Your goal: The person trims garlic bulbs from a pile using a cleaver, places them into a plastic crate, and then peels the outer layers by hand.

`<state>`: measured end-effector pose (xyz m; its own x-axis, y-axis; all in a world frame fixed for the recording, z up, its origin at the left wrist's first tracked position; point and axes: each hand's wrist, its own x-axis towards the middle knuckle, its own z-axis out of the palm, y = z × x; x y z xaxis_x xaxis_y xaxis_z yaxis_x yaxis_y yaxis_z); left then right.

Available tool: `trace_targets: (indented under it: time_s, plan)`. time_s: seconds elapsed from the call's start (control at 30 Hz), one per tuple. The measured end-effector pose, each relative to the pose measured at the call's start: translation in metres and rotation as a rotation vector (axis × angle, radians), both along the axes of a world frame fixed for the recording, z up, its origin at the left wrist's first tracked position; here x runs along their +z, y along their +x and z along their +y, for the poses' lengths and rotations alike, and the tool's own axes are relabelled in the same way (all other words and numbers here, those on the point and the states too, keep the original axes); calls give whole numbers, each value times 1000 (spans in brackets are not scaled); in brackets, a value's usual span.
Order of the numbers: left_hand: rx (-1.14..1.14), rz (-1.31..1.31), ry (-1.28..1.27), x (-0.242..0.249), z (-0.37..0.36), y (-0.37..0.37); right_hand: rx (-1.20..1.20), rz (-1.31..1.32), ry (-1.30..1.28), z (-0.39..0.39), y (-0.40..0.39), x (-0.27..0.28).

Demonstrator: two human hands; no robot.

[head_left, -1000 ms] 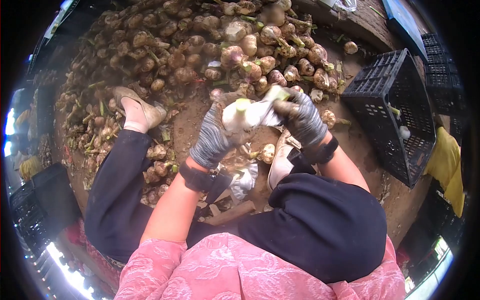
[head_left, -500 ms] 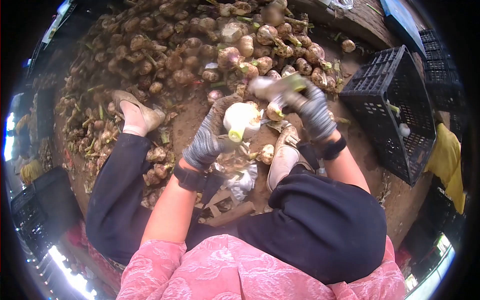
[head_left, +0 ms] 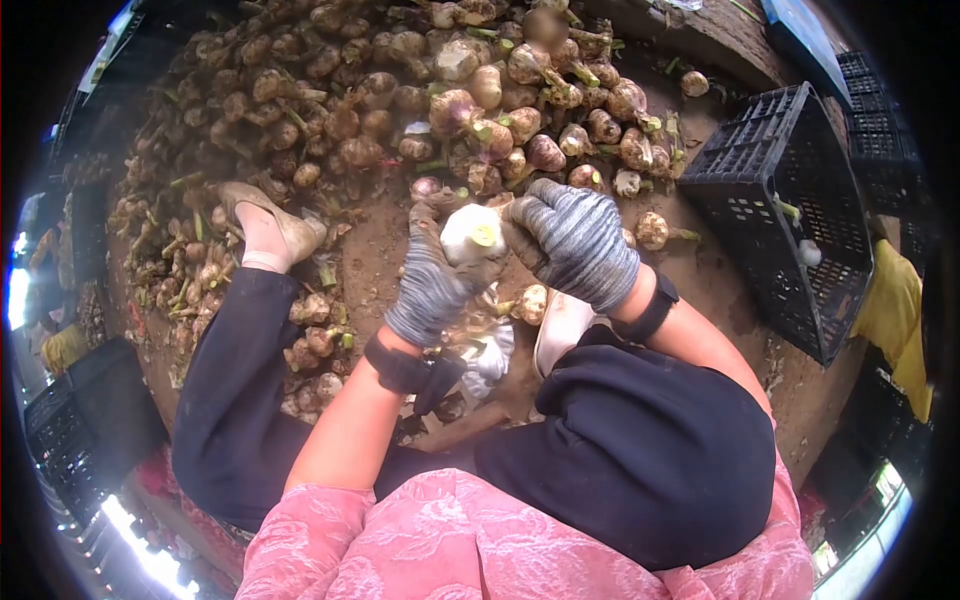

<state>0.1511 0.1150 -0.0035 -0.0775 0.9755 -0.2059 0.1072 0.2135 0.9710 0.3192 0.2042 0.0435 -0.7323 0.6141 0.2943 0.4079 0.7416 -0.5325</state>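
A pale, cleaned garlic bulb [head_left: 468,238] with a short green cut stem faces up between my hands. My left hand [head_left: 432,280], in a grey knit glove, is wrapped round it from the left and below. Against the bulb's right side, my gloved right hand [head_left: 575,240] is closed with its fingers curled. What its fingertips pinch is hidden. Below my hands lie loose white and brown skins [head_left: 488,360] and an unpeeled garlic bulb [head_left: 531,303]. A large heap of dirty garlic [head_left: 340,125] with stems spreads in front of me.
At the right a black plastic crate [head_left: 780,220] lies tipped with a few bits in it. A yellow cloth [head_left: 893,320] hangs beside it. More dark crates [head_left: 90,410] stand at the left. My shoes [head_left: 268,225] rest at the heap's edge.
My right hand has come left and down to the garlic bulb; the blurred, green-ended thing at its fingers is no longer seen there. My left hand has tilted the bulb so its cut stem faces up.
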Motion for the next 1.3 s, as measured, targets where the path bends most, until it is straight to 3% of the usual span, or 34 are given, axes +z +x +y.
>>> trace_targets:
  time_s: [0.07,0.13,0.2,0.23,0.27,0.33,0.37,0.4,0.43,0.47,0.53,0.57,0.6,0.67,0.73,0.8,0.83,0.87,0.97,1.03,1.13,1.2,1.27,1.3]
  plan:
    - [-64,62,-133,-2,-2,-4,-123,55,6,4,-1,-4]
    - [-53,-617,-9,40,5,-1,-156,71,-62,8,2,-14]
    - [18,-644,-25,37,1,-1,-296,257,-457,6,3,-23]
    - [-4,-751,-107,36,0,-5,-304,261,-782,8,6,-24]
    - [-26,-859,-189,35,0,-6,-304,261,-781,9,6,-23]
    - [-19,-763,-198,36,5,-1,-189,547,-1519,12,6,-16]
    - [43,-813,-152,30,4,3,-222,563,-1569,5,0,-12]
    - [106,-862,-104,23,3,5,-181,443,-1411,1,-4,-10]
    - [-31,-694,-147,14,2,-6,-118,444,-1408,0,-3,-17]
    - [-29,-693,-148,5,-1,-7,-53,445,-1404,0,-4,-24]
    - [276,-710,-379,8,2,-2,-100,503,-1398,-1,-6,-19]
    - [347,-872,-320,-1,3,-2,-152,558,-1391,-1,-6,-17]
    - [346,-872,-321,0,3,-4,-154,558,-1391,0,-4,-23]
    - [344,-1130,-236,2,2,-10,-398,452,-1278,3,2,-39]
    - [268,-1203,-183,7,5,-15,-411,381,-1337,2,4,-43]
    - [273,-1295,-162,11,7,-16,-23,-90,-757,-3,1,-58]
    - [280,-1289,-172,12,7,-20,138,-198,-1035,-4,4,-46]
    - [280,-1289,-172,12,7,-20,223,-351,-852,-7,5,-51]
    - [371,-1201,-194,20,5,-15,80,18,-1187,-2,-3,-31]
    - [219,-1034,-189,18,2,-13,-102,250,-1512,0,-7,-23]
    - [247,-1053,-149,18,1,-2,10,263,-1309,-3,-5,-30]
    - [287,-1130,-164,22,-1,-4,-45,190,-1160,-10,-5,-42]
    - [253,-1273,-126,31,2,-7,7,-234,-934,-15,-4,-51]
    - [286,-1190,-116,27,2,-11,99,-357,-892,-14,-4,-48]
